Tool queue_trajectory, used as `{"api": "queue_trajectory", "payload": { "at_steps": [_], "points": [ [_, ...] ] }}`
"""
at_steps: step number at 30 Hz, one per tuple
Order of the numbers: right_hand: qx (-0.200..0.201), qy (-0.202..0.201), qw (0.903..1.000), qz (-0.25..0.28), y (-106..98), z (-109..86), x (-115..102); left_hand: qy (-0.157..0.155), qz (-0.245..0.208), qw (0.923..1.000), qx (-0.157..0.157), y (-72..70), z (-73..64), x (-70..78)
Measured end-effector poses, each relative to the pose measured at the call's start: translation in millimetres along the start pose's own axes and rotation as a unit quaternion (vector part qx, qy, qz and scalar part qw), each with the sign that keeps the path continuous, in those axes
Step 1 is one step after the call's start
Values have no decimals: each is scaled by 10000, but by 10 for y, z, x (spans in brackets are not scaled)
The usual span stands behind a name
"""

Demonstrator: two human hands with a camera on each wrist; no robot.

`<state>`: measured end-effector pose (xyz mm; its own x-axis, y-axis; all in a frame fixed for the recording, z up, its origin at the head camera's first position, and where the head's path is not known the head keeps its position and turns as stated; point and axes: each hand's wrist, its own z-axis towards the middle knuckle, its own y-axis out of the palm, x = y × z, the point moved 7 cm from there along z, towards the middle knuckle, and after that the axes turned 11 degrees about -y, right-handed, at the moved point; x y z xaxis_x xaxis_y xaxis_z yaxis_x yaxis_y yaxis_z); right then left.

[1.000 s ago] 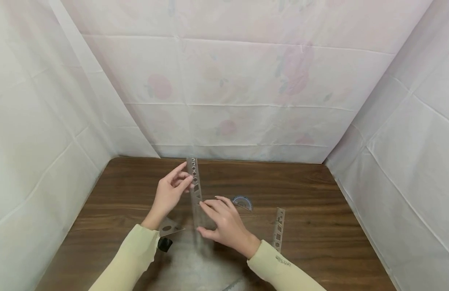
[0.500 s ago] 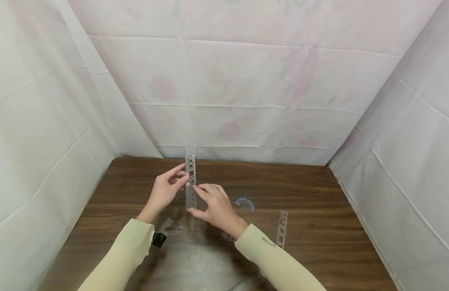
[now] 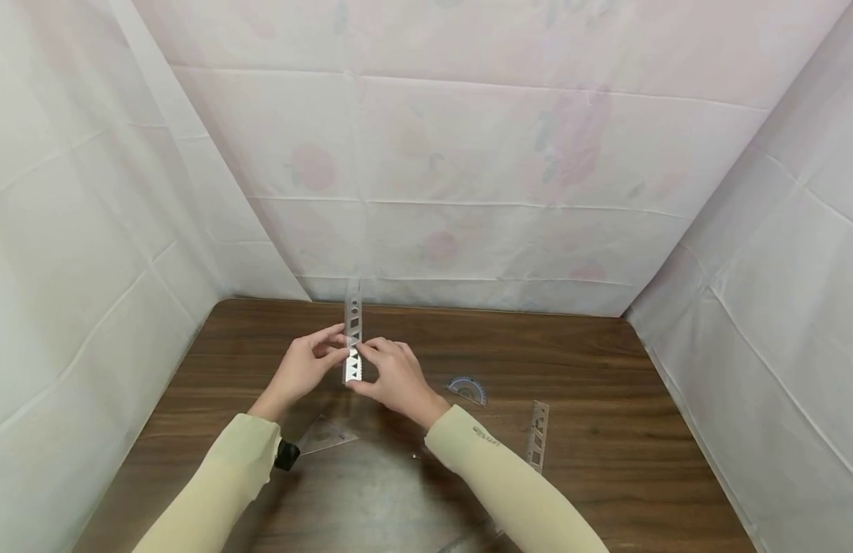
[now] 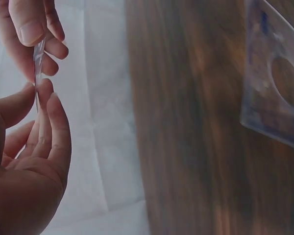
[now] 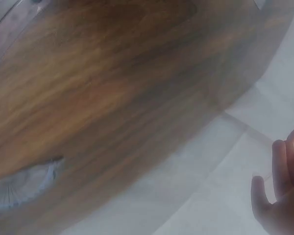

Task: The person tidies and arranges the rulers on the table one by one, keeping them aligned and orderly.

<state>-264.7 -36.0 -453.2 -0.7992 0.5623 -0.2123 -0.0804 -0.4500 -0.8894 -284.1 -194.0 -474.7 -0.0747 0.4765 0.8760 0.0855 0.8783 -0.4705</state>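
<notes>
A clear plastic ruler [image 3: 353,326] with cut-out shapes is raised over the far part of the table, light glinting off its near end. My left hand [image 3: 302,370] pinches it from the left side between thumb and fingers. From the other side my right hand [image 3: 397,380] pinches its near end. Seen edge-on in the left wrist view, the ruler [image 4: 38,61] passes between the right fingertips above and the left hand [image 4: 34,181] below. Only part of a hand [image 5: 284,200] shows at the right wrist view's edge; the ruler is hardly visible there.
A clear set square [image 3: 324,435] lies below my left wrist. Beyond my right forearm are a small blue-marked protractor [image 3: 466,390] and another stencil ruler [image 3: 537,438]. A clear piece [image 3: 468,541] lies at the near edge of view. White cloth walls [image 3: 468,246] border the wooden table.
The ruler has shifted slightly left and its near end has come up, so it appears shorter. My right hand has moved left and away from me, closer to the left hand.
</notes>
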Motion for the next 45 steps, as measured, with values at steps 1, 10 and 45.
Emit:
{"api": "queue_trajectory", "payload": {
  "at_steps": [1,10,45],
  "points": [
    [-113,52,9999,17,42,11,4,-14,92,10000,-26,-4,3,-30],
    [-647,516,9961,313,390,53,38,-53,678,9973,-266,-20,69,-277],
    [-862,1154,9879,569,1022,24,98,-144,1342,9901,-372,84,189,-777]
  ]
}}
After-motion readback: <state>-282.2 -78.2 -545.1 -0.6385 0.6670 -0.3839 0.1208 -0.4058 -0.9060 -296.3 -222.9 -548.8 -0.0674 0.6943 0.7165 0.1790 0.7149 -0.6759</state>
